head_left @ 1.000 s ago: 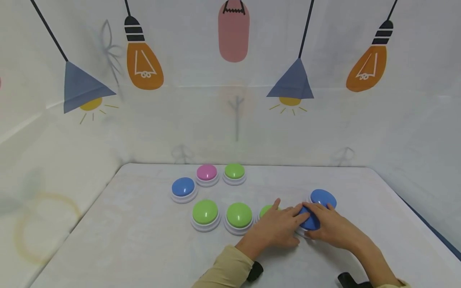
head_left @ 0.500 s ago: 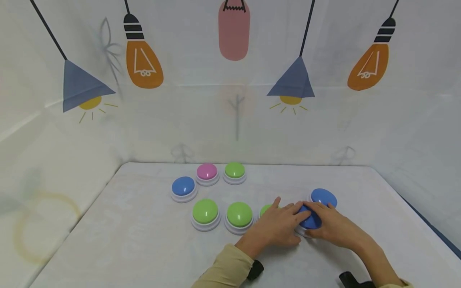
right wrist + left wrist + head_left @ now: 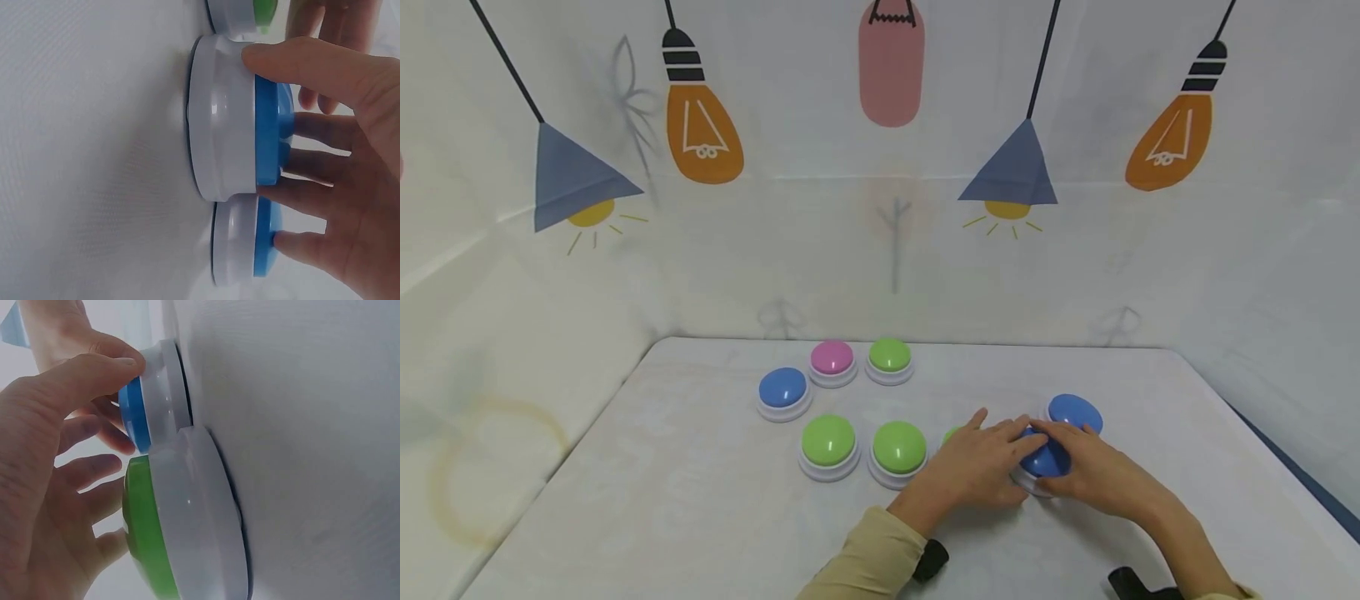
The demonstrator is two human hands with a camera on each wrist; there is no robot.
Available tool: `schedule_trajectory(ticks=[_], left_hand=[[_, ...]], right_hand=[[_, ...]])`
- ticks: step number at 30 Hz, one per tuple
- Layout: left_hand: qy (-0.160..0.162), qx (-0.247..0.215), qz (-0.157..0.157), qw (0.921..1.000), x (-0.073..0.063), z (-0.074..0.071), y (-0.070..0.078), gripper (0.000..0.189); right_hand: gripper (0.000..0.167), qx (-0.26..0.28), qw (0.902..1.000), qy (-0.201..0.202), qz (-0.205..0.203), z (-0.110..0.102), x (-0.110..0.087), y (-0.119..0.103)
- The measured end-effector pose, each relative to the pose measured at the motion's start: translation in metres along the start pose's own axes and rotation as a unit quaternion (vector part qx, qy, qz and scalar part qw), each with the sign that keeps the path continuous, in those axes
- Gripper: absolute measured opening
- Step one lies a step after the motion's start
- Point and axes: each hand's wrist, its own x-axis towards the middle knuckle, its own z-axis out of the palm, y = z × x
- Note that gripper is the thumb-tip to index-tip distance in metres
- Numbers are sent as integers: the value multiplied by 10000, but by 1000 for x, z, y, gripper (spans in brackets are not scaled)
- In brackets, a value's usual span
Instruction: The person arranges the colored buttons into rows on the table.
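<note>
My right hand (image 3: 1097, 475) holds a blue push button (image 3: 1048, 460) with a white base. In the right wrist view its thumb rests at the edge of the base, and several fingers touch the blue dome (image 3: 267, 131). My left hand (image 3: 973, 467) spreads over a green push button (image 3: 951, 434), which is mostly hidden from the head view. In the left wrist view the left thumb reaches to the rim of the blue button (image 3: 134, 415), while other fingers lie beside the green dome (image 3: 145, 525). Both bases stand side by side on the table.
Another blue button (image 3: 1075, 410) stands just behind the held one. To the left are two green buttons (image 3: 827, 442) in the front row, with a blue (image 3: 782, 388), a pink (image 3: 832, 358) and a green button (image 3: 890, 356) behind. A wall borders the white table (image 3: 700, 517).
The left hand has shifted very slightly to the right, and less of the green button under it shows. The right hand keeps its hold on the blue button.
</note>
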Motion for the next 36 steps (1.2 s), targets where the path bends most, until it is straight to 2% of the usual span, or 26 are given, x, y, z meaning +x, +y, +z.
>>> schedule_trajectory(ticks=[4,9,14,20,25,30,36], left_hand=[[115,12,-6,9999,0,-3,-2,78],[148,-89,-127,9998,5,-7,-5,78],[158,-485,-300,9982,14,-8,-5,75],[225,-928,-559,9939,27,-10,-2,73],[366,-1013,-796,9910,41,-5,1,73],[542,-981,-875,9898,55,4,5,71],[488,-1069,-1009,9879,71,13,11,69]], right_hand=[[79,117,9998,105,-108,-4,-3,-1],[74,399,9987,315,-58,-13,-7,2],[70,389,9963,736,-220,-20,-10,11],[72,419,9930,1105,-76,-25,-9,27],[76,492,9905,1281,38,-20,-6,47],[79,637,9898,1239,285,-7,1,63],[84,798,9892,1134,474,4,8,70]])
